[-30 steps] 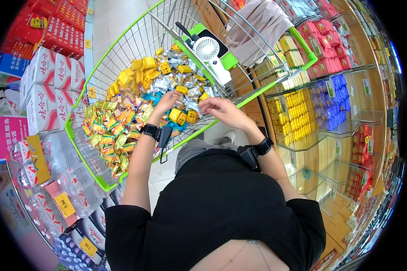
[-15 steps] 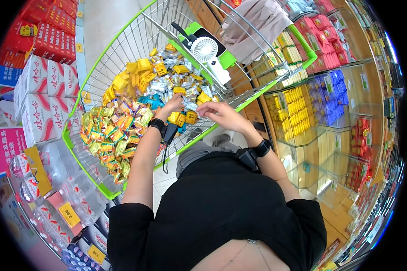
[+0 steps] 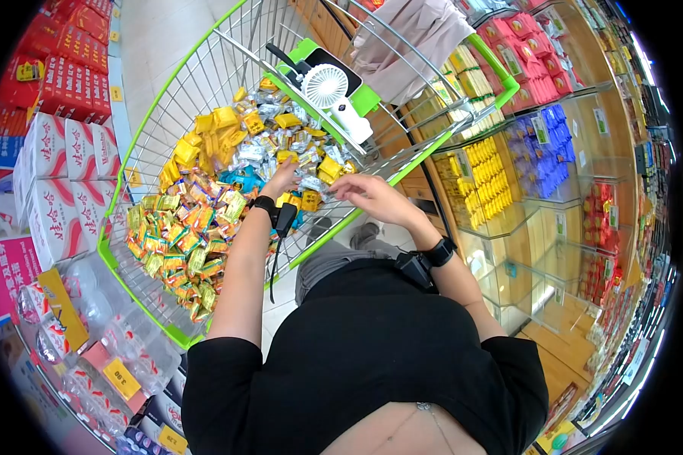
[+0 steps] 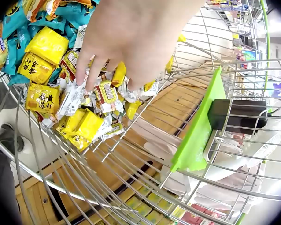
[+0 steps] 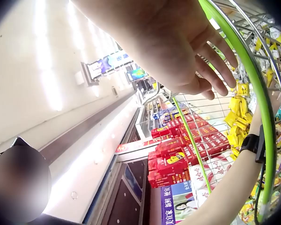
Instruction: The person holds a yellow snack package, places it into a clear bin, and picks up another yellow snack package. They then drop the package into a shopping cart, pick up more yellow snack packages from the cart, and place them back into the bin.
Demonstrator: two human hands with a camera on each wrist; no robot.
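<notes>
My left hand [image 3: 283, 180] reaches into the shopping cart [image 3: 180, 337], over a pile of wrapped sweets. Seen from the left wrist, the hand [image 4: 131, 40] has its fingers pointing down, fingertips touching white-wrapped sweets [image 4: 72, 99]. A small yellow packet [image 4: 118, 75] shows between the fingers and thumb. Yellow packets [image 4: 43, 98] with dark lettering lie beside it. My right hand [image 3: 376, 196] hovers near the green cart rim on the near side. In the right wrist view this hand [image 5: 178, 51] has loosely bent fingers and nothing in its palm.
Orange and green sweets [image 3: 182, 235] fill the cart's left part, with teal packets [image 3: 243, 180] beside them. A white handheld fan [image 3: 326, 87] lies on the green-edged child seat, near a draped pale cloth [image 3: 406, 45]. Stacked boxes [image 3: 49, 197] stand left; candy shelves [image 3: 542, 152] line the right.
The cart and its contents have shifted left in the head view. My left hand has moved from above the teal packets toward the silver and white sweets. The right hand stays nearly in place.
</notes>
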